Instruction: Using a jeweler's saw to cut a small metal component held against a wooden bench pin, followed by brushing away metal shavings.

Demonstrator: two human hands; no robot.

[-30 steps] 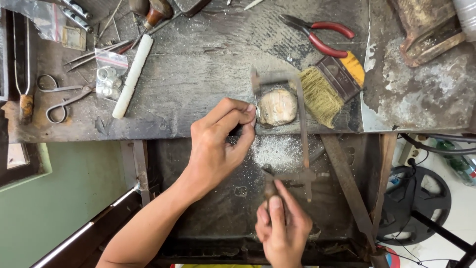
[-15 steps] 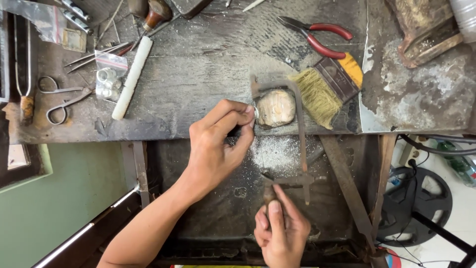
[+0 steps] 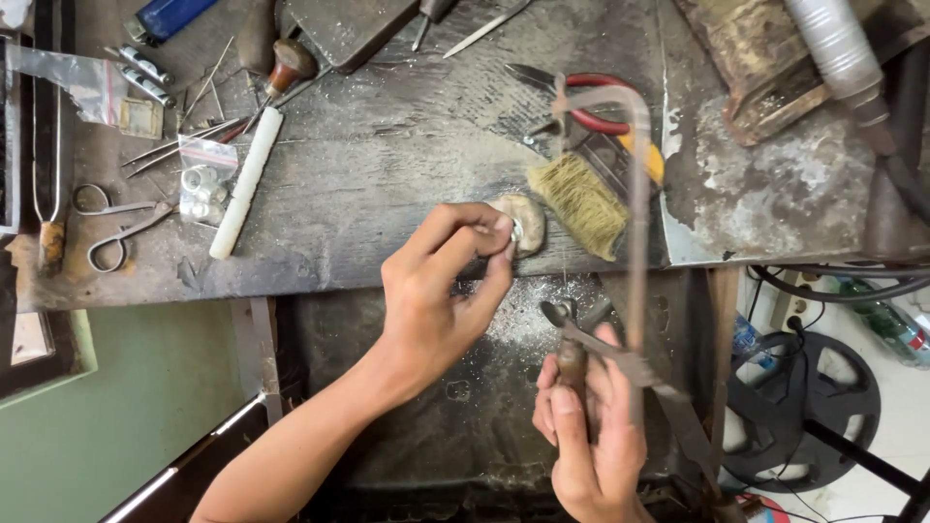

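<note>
- Two hands of mine are busy at the near edge of the worn, dark surface [image 3: 387,165].
- My left hand [image 3: 441,300] reaches forward, its fingers [image 3: 475,237] pinched shut on a small silvery piece [image 3: 516,230], pressed against the pale wooden peg [image 3: 531,223] that juts from the edge of the surface.
- My right hand [image 3: 586,436] is nearer to me and lower, clenched around the wooden handle of a saw [image 3: 635,281]. Its thin metal frame rises away from me, blurred, and arches over just right of the peg.
- Pale dust [image 3: 523,310] lies in the dark tray below the peg, between my two hands.
- A bristle brush [image 3: 581,199] with a yellow handle lies just right of the peg, and red-handled pliers [image 3: 581,102] lie beyond it.
- Far to the left on the surface are scissors [image 3: 121,228], a white stick [image 3: 247,179], a small clear bag of metal bits [image 3: 203,179] and a blue lighter [image 3: 170,15] at the far edge.
- A black wheel-shaped stand [image 3: 823,407] sits on the floor to the right.
</note>
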